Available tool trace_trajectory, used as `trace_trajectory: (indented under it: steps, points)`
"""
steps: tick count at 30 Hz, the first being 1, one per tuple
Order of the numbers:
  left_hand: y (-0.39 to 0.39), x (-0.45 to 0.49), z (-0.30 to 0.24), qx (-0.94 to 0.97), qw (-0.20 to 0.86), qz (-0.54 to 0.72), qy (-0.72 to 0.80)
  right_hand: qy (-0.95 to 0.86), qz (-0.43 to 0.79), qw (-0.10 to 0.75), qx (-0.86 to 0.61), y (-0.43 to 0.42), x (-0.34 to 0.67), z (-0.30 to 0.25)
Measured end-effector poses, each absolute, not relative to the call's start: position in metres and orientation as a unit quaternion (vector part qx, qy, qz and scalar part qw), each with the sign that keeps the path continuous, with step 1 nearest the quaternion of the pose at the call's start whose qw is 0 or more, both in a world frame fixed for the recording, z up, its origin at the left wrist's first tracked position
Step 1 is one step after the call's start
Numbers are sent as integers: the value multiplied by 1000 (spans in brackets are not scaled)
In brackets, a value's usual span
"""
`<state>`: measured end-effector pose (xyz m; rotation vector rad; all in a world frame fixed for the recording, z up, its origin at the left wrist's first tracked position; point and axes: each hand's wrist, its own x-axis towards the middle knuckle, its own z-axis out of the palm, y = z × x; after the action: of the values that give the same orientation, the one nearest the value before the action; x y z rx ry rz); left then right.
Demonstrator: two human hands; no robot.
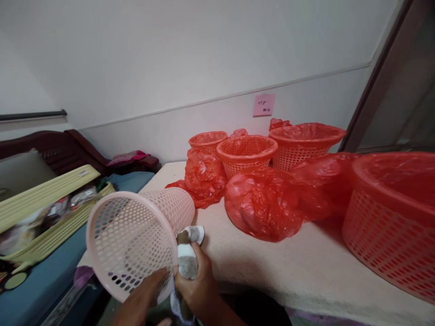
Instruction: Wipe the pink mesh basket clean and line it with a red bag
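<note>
A pale pink perforated basket (136,235) is tipped on its side at the near left edge of the table, its mouth facing me. My left hand (144,294) rests against the basket's lower rim, fingers curled. My right hand (197,287) is closed around a grey-and-white cloth (188,260) pressed to the basket's side.
The table carries a cream cover (272,267). Crumpled red plastic bags (268,203) lie mid-table. Several red baskets lined with red bags stand behind (246,154) and at the right (390,217). A yellow slatted crate (47,213) sits on a blue surface to the left. A pink note (263,105) is stuck on the wall.
</note>
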<state>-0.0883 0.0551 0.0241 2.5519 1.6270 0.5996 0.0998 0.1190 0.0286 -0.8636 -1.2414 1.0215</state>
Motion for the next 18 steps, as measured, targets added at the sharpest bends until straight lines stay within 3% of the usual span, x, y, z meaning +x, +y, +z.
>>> trace_trajectory:
  steps: [4,7,15,18]
  points:
    - [65,-117,5,853,-147,141,481,-521,450,617,-381,125,103,30]
    - [77,-131,-10,855,-195,115,467,-533,448,618,-364,126,101,28]
    - [84,-127,3,864,-153,126,462,-514,451,635,-360,129,105,28]
    - [81,-110,22,851,-89,192,482,-596,370,633,-329,119,102,26]
